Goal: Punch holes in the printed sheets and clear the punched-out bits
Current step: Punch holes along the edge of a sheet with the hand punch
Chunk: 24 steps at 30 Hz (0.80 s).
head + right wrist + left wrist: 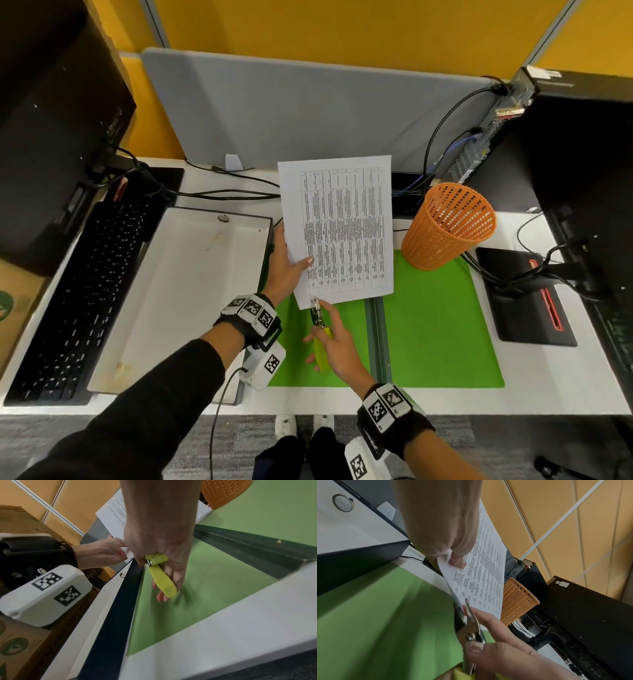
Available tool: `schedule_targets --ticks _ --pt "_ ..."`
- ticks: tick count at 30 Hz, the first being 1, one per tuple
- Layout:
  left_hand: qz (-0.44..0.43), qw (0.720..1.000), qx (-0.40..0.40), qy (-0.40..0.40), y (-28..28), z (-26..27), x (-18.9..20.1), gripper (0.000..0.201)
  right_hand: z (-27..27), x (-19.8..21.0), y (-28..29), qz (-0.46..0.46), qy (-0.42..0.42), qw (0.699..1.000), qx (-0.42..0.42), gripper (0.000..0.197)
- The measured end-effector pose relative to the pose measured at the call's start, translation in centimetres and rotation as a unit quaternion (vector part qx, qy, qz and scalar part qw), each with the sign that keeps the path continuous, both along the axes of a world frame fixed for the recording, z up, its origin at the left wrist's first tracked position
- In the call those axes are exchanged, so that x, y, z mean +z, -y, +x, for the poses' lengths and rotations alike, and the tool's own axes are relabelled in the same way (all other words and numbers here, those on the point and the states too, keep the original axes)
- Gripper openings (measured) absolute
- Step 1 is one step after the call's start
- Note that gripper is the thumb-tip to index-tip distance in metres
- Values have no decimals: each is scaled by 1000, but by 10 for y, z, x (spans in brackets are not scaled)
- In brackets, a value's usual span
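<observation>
Printed sheets (pixel 342 229) with a dense table are held up over the green mat (pixel 438 325). My left hand (pixel 291 263) pinches their left edge, thumb on the printed face; the left wrist view shows that thumb on the sheets (pixel 481 574). My right hand (pixel 329 339) grips a hole punch (pixel 318 329) with yellow handles (pixel 162 580). Its metal head (pixel 471 622) sits over the sheets' lower left corner, with the paper edge between its jaws. In the right wrist view the right hand (pixel 159 540) wraps the handles, and the left hand (pixel 102 553) is beside it.
An orange mesh basket (pixel 448 226) stands at the mat's far right corner. A white tray (pixel 171 291) and black keyboard (pixel 78 291) lie to the left. Monitor stands, cables and a PC tower (pixel 493 130) crowd the back and right. A small paper scrap (pixel 279 541) lies on the dark strip.
</observation>
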<state>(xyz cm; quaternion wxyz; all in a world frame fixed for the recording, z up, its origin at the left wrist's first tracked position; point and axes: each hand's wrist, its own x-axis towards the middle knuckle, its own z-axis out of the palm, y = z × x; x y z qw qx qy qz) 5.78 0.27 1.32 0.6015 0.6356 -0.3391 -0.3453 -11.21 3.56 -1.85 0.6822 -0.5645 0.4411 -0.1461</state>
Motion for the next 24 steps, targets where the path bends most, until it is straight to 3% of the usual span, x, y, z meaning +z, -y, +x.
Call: schedule_targets --ticks 9,13,19,21,24 --pt "-30 999 -22 19 2 1 3 91 -1 2 -3 -50 -13 999 6 48" --pt "-33 997 -35 56 4 4 5 94 -2 2 -2 -27 -11 1000 6 39" --pt "0 984 -111 142 0 8 5 48 -1 2 4 2 23 1000 -7 39" --pt "25 979 -155 134 -2 11 7 58 -2 1 6 0 32 999 0 44" --pt "54 962 -218 155 -7 14 13 94 -2 -2 8 -13 41 999 10 48"
